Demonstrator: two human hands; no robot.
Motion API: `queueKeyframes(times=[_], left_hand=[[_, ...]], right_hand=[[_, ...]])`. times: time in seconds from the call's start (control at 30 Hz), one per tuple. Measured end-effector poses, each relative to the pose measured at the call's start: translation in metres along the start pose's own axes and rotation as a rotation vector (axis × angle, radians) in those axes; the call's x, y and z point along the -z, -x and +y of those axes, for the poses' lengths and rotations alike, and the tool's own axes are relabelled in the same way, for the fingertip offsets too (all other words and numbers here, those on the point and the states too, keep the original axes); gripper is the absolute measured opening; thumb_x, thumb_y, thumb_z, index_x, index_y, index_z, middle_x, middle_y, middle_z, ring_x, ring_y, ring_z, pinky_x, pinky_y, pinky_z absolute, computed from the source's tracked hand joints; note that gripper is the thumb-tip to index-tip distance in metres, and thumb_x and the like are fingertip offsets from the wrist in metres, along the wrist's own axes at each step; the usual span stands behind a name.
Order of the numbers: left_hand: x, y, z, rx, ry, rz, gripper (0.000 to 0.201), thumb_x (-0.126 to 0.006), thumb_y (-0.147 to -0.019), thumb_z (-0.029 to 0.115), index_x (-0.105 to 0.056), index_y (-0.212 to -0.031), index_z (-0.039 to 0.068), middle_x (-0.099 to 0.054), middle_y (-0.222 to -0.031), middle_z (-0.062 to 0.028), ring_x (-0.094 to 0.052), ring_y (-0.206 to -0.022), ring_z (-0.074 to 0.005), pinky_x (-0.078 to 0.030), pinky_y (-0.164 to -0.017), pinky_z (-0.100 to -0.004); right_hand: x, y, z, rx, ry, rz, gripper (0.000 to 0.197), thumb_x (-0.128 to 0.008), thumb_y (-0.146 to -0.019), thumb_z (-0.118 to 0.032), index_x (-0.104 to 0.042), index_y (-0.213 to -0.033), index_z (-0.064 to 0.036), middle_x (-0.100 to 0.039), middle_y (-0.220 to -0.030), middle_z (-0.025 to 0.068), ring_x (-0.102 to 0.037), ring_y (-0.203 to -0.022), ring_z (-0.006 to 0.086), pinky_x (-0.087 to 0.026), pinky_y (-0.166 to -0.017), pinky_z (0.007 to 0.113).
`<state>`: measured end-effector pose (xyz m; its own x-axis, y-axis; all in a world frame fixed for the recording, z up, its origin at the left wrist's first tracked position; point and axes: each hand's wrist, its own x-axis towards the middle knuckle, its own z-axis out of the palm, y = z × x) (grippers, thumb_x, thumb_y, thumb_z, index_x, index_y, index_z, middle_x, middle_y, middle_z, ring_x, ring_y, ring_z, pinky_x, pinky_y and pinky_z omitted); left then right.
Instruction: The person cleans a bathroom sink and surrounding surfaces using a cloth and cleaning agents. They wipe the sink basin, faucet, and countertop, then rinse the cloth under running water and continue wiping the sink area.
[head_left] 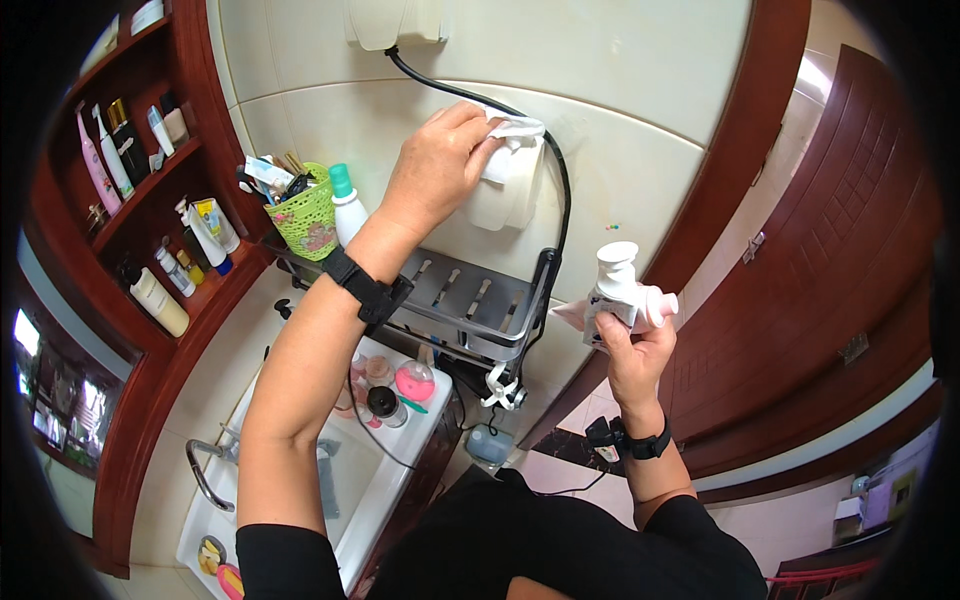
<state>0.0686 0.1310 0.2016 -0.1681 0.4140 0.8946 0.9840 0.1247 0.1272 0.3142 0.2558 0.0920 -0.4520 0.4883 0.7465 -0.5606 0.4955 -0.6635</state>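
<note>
My left hand (440, 165) is raised to the tiled wall, fingers pinching a crumpled white wipe (518, 128). The wipe lies against a white wall-mounted box (505, 190), around which a black cable runs. Out to the right, my right hand (640, 365) is closed around a cluster of toiletries: a white bottle (617, 268) and a pale pink tube (655, 306), with part of them hidden by my fingers. Below my left wrist is a grey metal shelf (460, 300) with slots. At its left end stand a green basket (308, 220) of small items and a white bottle with a green cap (347, 205).
A dark red cabinet (130, 330) with shelves of bottles and tubes lines the left side. Under the shelf, a white sink (350, 510) holds several jars on its rim, near a chrome faucet (205, 475). A brown door (830, 250) stands at the right.
</note>
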Motion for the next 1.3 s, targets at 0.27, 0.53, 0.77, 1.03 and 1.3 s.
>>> queueKeyframes(times=[0.27,0.53,0.77,1.03,1.3], left_hand=[[-0.003,-0.001,-0.002,-0.031,0.033,0.005,0.018,-0.068,-0.088,0.008,-0.072,-0.104,0.004,-0.069,-0.105,-0.0136,-0.067,-0.095,-0.0334,-0.055,-0.08,-0.0383],[-0.003,0.0,0.009,-0.206,0.05,0.024,0.022,-0.068,-0.084,0.002,-0.072,-0.106,0.005,-0.068,-0.107,-0.0129,-0.066,-0.098,-0.0337,-0.055,-0.083,-0.0403],[0.037,0.023,-0.058,0.686,0.44,0.199,0.021,-0.064,-0.098,0.016,-0.071,-0.114,0.003,-0.07,-0.106,-0.0069,-0.067,-0.1,-0.0205,-0.054,-0.083,-0.0381],[-0.002,-0.055,-0.028,0.928,1.132,0.571,0.027,-0.059,-0.104,0.024,-0.062,-0.116,0.0,-0.069,-0.099,-0.0072,-0.065,-0.082,-0.0181,-0.054,-0.067,-0.036],[-0.039,-0.03,0.004,0.758,0.598,0.214,0.024,-0.068,-0.096,0.022,-0.072,-0.101,-0.002,-0.072,-0.087,-0.007,-0.066,-0.075,-0.0138,-0.051,-0.064,-0.0309]], right_hand=[[-0.004,-0.014,-0.004,0.084,0.014,-0.045,0.024,-0.077,-0.085,-0.008,-0.065,-0.104,0.0003,-0.065,-0.092,0.0021,-0.061,-0.081,0.0108,-0.049,-0.073,0.027],[-0.024,-0.02,-0.017,0.016,-0.1,-0.038,0.022,-0.076,-0.086,-0.01,-0.065,-0.102,0.0001,-0.066,-0.09,0.0016,-0.061,-0.08,0.0095,-0.049,-0.073,0.026],[0.004,-0.008,-0.018,0.02,-0.051,-0.004,0.024,-0.075,-0.085,-0.006,-0.063,-0.104,0.0006,-0.064,-0.094,0.0027,-0.061,-0.086,0.0116,-0.049,-0.077,0.027],[0.004,0.001,-0.014,-0.069,-0.117,0.026,0.023,-0.072,-0.089,-0.005,-0.06,-0.108,-0.0001,-0.059,-0.102,0.0024,-0.06,-0.092,0.0112,-0.049,-0.082,0.027],[-0.01,-0.004,-0.002,-0.11,-0.197,0.015,0.029,-0.073,-0.089,-0.009,-0.058,-0.112,-0.0012,-0.061,-0.104,0.0024,-0.06,-0.093,0.0111,-0.049,-0.085,0.028]])
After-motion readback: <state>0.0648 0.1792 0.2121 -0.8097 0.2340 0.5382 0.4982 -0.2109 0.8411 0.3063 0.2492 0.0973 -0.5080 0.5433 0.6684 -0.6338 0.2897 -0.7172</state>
